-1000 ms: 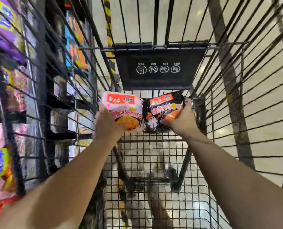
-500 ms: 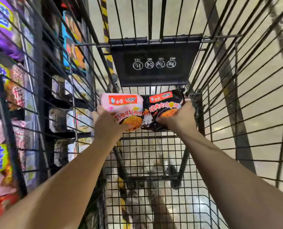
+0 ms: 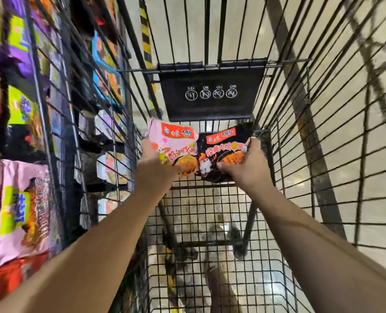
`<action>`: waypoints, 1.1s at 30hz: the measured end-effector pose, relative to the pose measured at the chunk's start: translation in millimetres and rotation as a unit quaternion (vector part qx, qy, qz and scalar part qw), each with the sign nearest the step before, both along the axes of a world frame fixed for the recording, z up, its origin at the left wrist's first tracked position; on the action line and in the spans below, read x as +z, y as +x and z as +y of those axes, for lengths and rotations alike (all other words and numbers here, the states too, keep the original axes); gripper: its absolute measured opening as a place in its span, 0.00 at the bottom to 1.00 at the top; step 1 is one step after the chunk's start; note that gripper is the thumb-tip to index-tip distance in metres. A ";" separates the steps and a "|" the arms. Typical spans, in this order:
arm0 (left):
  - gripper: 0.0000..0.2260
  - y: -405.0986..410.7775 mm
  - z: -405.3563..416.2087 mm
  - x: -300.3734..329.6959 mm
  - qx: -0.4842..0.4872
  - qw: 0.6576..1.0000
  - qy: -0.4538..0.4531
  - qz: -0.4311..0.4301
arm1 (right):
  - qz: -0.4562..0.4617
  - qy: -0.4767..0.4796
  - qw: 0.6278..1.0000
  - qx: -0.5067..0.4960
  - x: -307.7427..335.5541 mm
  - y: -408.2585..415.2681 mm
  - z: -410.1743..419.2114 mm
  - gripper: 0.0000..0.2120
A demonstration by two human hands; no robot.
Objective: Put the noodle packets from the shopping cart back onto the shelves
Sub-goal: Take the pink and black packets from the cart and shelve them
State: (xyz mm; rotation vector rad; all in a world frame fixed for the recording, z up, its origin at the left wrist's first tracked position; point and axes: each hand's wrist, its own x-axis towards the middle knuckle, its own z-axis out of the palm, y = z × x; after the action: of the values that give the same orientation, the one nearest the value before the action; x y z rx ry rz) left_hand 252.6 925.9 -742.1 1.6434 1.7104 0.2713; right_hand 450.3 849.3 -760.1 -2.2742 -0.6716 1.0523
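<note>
Both my arms reach into the wire shopping cart (image 3: 322, 154). My left hand (image 3: 155, 168) grips a pink noodle packet (image 3: 176, 141) by its lower left edge. My right hand (image 3: 246, 168) grips a black noodle packet (image 3: 223, 147) by its right side and bottom. The two packets are held side by side, touching, just below the cart's black flap (image 3: 212, 96) and above the cart's wire floor. Shelves (image 3: 25, 177) full of noodle packets run along the left, seen through the cart's wire wall.
The cart's wire floor (image 3: 210, 256) shows bare mesh with the wheels and pale floor beneath. A yellow-and-black striped post (image 3: 145, 30) stands beyond the cart's far end. The cart's right wall (image 3: 356, 177) borders an open pale floor.
Both hands have lifted the packets slightly and tilted them, the pink one leaning left and the black one right. The view has shifted and the left shelves are now blurred.
</note>
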 end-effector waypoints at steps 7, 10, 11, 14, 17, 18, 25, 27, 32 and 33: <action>0.34 -6.6 -8.4 73.6 0.014 0.990 -0.003 -0.139 | -0.034 0.065 0.997 0.004 80.2 6.5 -16.5 0.35; 0.36 -9.8 -11.3 108.1 0.022 0.983 0.001 -0.183 | -0.038 0.093 0.995 0.009 123.9 8.2 -26.1 0.36; 0.36 -12.3 -13.0 120.0 0.019 0.980 0.004 -0.196 | -0.036 0.102 0.994 0.008 140.9 8.3 -30.4 0.38; 0.37 -17.5 -19.1 164.8 0.007 0.975 0.029 -0.219 | -0.030 0.136 0.990 -0.002 197.6 10.8 -44.4 0.44; 0.38 -20.1 -32.7 222.2 0.000 0.966 0.053 -0.252 | -0.046 0.177 0.983 -0.009 255.1 12.2 -62.7 0.38; 0.37 -22.4 -37.2 238.0 -0.003 0.964 0.061 -0.259 | -0.058 0.185 0.981 -0.007 272.6 11.7 -68.2 0.37; 0.42 -46.9 -70.4 352.9 -0.028 0.956 0.076 -0.282 | -0.146 0.241 0.959 0.005 392.2 5.3 -103.1 0.36; 0.44 -49.2 -82.3 386.6 -0.029 0.955 0.091 -0.279 | -0.149 0.257 0.955 0.001 421.1 2.7 -114.2 0.36; 0.40 -60.5 -117.2 455.5 -0.023 0.951 0.108 -0.290 | -0.143 0.296 0.944 0.003 491.9 4.7 -145.3 0.36; 0.41 -63.5 -124.9 467.0 -0.017 0.947 0.110 -0.301 | -0.141 0.304 0.942 0.004 504.8 5.9 -152.3 0.36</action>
State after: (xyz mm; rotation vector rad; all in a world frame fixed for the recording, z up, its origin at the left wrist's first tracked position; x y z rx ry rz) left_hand 189.0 801.0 -275.2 1.5271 1.2143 0.8760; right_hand 456.3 697.0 -255.3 -1.8770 -0.9665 0.4258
